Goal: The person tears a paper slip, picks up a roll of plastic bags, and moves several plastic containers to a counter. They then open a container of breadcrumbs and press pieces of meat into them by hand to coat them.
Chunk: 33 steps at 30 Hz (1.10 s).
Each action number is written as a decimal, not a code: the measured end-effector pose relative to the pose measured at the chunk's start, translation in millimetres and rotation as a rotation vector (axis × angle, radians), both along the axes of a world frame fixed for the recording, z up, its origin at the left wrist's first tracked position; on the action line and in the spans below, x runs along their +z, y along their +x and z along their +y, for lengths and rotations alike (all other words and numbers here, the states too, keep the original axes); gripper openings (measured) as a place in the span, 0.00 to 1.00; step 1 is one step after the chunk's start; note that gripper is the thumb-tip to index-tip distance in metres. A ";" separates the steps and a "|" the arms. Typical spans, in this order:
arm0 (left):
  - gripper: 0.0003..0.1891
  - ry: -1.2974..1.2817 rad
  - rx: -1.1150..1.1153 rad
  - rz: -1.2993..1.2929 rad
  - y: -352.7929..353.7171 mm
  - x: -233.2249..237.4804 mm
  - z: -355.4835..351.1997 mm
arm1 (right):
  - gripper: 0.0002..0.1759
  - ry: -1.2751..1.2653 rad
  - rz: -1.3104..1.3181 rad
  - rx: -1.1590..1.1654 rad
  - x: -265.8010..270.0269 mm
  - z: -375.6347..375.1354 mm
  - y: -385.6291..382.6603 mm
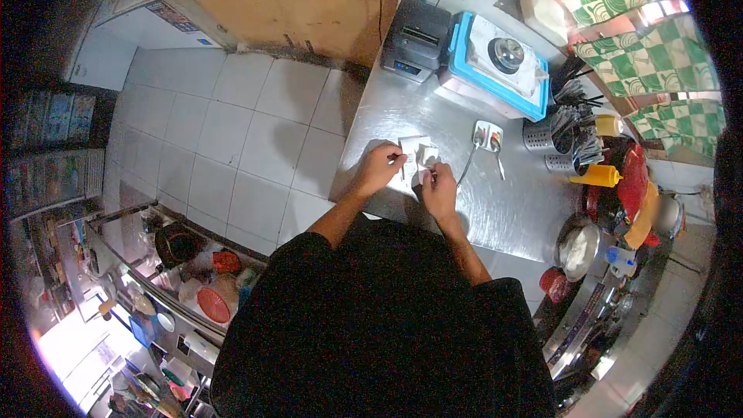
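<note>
White paper slips (416,149) lie on the steel table in front of me, with a smaller folded piece on top. At their left edge my left hand (379,168) is closed in a pinch; a thin dark line, perhaps a pen or a shadow, runs beside its fingertips. My right hand (439,192) pinches the lower right corner of the paper. Just right of it sits a small white divided dish (487,136) with red and green bits, and two spoons (468,162) rest on it, handles toward me.
A black receipt printer (416,37) and a blue-rimmed box (464,54) stand at the table's back. Perforated steel cutlery holders (539,138), a yellow squeeze bottle (600,176) and a metal bowl (579,251) line the right side. Tiled floor (224,135) lies left.
</note>
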State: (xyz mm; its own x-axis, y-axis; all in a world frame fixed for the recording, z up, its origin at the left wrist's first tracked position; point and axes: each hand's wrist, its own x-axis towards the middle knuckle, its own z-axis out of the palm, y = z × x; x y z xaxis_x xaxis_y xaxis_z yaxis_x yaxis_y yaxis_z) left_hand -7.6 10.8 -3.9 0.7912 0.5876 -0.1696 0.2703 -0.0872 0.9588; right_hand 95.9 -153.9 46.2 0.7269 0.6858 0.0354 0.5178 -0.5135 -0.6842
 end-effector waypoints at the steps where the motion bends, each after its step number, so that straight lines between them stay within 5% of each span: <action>1: 0.10 -0.014 0.022 -0.015 0.7 -1.7 -1.7 | 0.07 0.030 -0.019 0.009 -2.1 -0.1 0.6; 33: 0.09 -0.002 0.026 0.002 1.0 -2.5 -1.9 | 0.08 0.022 -0.005 0.028 1.7 0.9 0.4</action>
